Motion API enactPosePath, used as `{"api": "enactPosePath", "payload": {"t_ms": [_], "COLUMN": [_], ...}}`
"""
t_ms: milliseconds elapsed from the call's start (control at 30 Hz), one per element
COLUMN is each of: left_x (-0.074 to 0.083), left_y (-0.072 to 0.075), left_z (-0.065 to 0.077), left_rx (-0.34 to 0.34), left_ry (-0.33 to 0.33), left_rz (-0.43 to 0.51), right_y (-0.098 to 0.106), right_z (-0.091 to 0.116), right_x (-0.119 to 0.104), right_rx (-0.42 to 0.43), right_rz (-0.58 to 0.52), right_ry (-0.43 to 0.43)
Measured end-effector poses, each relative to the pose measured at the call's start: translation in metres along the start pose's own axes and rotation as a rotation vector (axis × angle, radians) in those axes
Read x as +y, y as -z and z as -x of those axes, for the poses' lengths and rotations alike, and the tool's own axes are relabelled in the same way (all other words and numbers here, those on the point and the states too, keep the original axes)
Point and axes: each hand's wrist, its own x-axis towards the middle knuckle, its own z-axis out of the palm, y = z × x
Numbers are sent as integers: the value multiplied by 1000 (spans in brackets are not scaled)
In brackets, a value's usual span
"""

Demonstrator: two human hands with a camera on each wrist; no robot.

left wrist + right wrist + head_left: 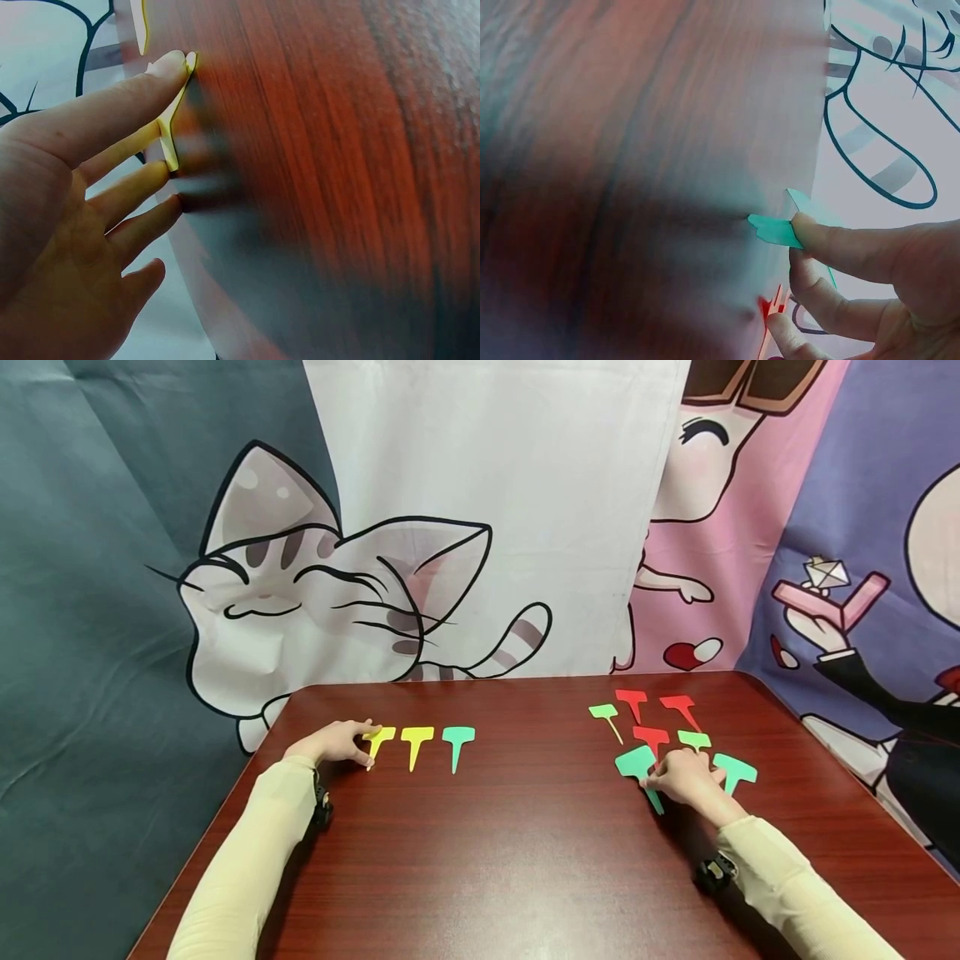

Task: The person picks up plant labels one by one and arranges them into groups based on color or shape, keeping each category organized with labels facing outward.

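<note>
At the left of the head view, my left hand (333,743) pinches a yellow T-shaped plant label (382,736) by its edges, low over the table. The left wrist view shows the thumb on one end of this label (180,101) and fingertips along its side. To its right, another yellow label (417,735) and a teal one (458,735) lie in a row. On the right, my right hand (688,777) grips a teal plant label (636,762), its wide head pointing up and left. Thumb and index finger pinch this label (776,231) in the right wrist view.
Around my right hand lie several more labels: red ones (631,697), a light green one (603,712), another green one (694,740) and a second teal one (737,767). The dark wooden table (480,860) ends at a printed cloth backdrop (495,443).
</note>
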Motion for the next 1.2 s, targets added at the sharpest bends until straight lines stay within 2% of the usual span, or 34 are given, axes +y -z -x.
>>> {"api": "enactPosePath", "payload": {"t_ms": [667,933,1200], "left_x": [-2,-4,-1], "left_y": [0,-1,0], "left_z": [-1,-2,-1], "left_rx": [2,-4,-1], "left_ry": [2,4,1], "left_rz": [1,-5,-1], "right_y": [-2,-5,-9], "right_z": [-1,-1,-3], "right_x": [1,0,-7], "right_rx": [28,86,130], "right_rz": [-25,-114,-163], "right_ry": [-15,25,102]}}
